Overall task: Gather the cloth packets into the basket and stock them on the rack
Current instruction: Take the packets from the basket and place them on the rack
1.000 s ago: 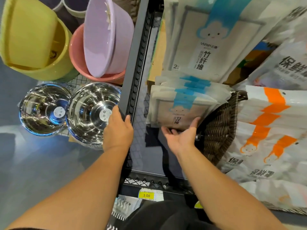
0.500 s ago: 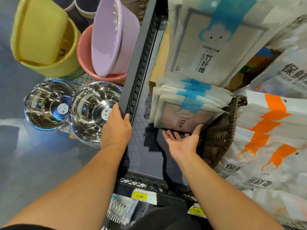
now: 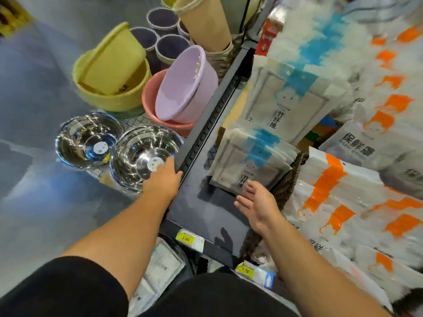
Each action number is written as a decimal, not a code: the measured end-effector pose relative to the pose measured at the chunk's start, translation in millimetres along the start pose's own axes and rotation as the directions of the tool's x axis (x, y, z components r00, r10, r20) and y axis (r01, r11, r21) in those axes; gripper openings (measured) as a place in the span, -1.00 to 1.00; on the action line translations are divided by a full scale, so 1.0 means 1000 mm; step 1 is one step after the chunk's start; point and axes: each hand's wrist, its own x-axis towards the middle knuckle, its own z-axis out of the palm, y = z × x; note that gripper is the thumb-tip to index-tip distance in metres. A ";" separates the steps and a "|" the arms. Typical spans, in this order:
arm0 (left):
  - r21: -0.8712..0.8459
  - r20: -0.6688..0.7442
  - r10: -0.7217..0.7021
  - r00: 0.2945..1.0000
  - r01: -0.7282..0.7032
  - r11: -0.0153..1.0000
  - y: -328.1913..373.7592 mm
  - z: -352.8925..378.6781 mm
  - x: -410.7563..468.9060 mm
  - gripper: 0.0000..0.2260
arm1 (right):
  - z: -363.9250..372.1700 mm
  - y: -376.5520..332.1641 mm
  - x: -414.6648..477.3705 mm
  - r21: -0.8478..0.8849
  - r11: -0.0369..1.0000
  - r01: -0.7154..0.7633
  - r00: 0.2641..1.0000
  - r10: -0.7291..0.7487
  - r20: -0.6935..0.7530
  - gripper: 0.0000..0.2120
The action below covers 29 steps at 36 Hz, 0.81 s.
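Bare rack shelf [image 3: 201, 211] lies open beside stacked packets [image 3: 247, 161] and basket [image 3: 286, 186].

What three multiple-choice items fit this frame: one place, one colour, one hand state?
1. Where is the stack of cloth packets nearest the right hand?
A. hung on a hook
B. on the dark rack shelf, beside the wicker basket
C. in a drawer

2. What colour is the band on those packets?
A. blue
B. orange
C. green

3. How is the right hand?
A. curled into a fist
B. pinching a packet
C. open, fingers straight, holding nothing

Key:
1 B, the stack sits on the shelf with the basket at its right side.
2 A, a blue band runs down each packet front.
3 C, the fingers are spread by the stack's lower edge and grip nothing.
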 end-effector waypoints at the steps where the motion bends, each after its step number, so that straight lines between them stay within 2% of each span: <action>1: -0.007 0.011 -0.013 1.000 0.013 1.000 -0.012 0.003 -0.011 -0.56 | 0.003 -0.004 -0.005 -0.021 0.999 0.036 0.999 -0.036 0.002 -0.56; 5: 0.119 0.003 -0.044 0.999 0.043 0.992 -0.054 0.007 -0.060 -0.47 | 0.019 -0.005 -0.018 -0.145 0.975 0.169 0.985 -0.163 0.049 -0.69; 8: 0.144 -0.095 -0.023 0.995 0.037 0.989 -0.090 0.001 -0.096 -0.45 | 0.039 0.002 -0.030 -0.389 0.879 0.275 0.961 -0.244 0.128 -0.82; 9: 0.125 -0.125 -0.015 0.992 0.031 0.992 -0.105 -0.002 -0.107 -0.46 | 0.047 0.006 -0.036 -0.498 0.801 0.331 0.944 -0.282 0.172 -0.84; 11: 0.119 -0.189 -0.019 0.982 0.042 0.992 -0.140 -0.005 -0.130 -0.49 | 0.066 0.016 -0.049 -0.687 0.575 0.443 0.891 -0.364 0.270 -0.77; 14: 0.069 -0.258 -0.130 0.957 0.152 0.986 -0.198 -0.003 -0.167 -0.50 | 0.098 0.039 -0.071 -0.781 0.282 0.557 0.808 -0.401 0.431 -0.58; 15: 0.050 -0.271 -0.171 0.947 0.192 0.980 -0.218 -0.001 -0.180 -0.50 | 0.108 0.047 -0.077 -0.793 0.148 0.591 0.771 -0.391 0.503 -0.53; 17: 0.025 -0.283 -0.246 0.927 0.264 0.964 -0.254 0.007 -0.207 -0.51 | 0.129 0.063 -0.087 -0.762 -0.134 0.633 0.694 -0.337 0.636 -0.47; 19: -0.002 -0.282 -0.314 0.906 0.327 0.945 -0.286 0.016 -0.235 -0.51 | 0.149 0.081 -0.093 -0.684 -0.328 0.651 0.630 -0.268 0.729 -0.45; 23: -0.050 -0.266 -0.431 0.862 0.435 0.899 -0.334 0.041 -0.289 -0.50 | 0.183 0.123 -0.097 -0.527 -0.515 0.676 0.546 -0.130 0.828 -0.43; 27: -0.127 -0.212 -0.510 0.834 0.494 0.860 -0.369 0.075 -0.329 -0.48 | 0.203 0.173 -0.104 -0.319 -0.729 0.605 0.492 0.027 0.870 -0.41; 29: -0.167 -0.184 -0.530 0.828 0.505 0.847 -0.381 0.095 -0.342 -0.47 | 0.208 0.197 -0.105 -0.226 -0.783 0.579 0.499 0.121 0.858 -0.39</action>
